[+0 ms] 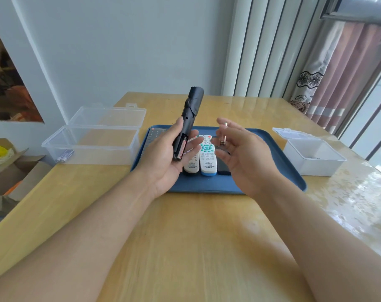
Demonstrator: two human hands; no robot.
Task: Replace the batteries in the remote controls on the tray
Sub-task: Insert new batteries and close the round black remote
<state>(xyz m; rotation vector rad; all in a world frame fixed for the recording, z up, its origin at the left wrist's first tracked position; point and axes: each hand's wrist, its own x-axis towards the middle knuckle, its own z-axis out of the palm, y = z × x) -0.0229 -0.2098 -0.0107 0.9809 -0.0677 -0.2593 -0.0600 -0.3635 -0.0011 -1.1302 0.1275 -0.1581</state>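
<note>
Left hand [163,158] grips black remote [186,123], battery [182,148] exposed; right hand [244,153] open, empty, over tray [272,171].

five remotes [207,153], two boxes [93,140], one tray [272,171]

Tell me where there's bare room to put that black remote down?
The wooden table between the blue tray and the person is bare. So is the tray's right part. Its middle is crowded with remotes, beneath both hands.
</note>
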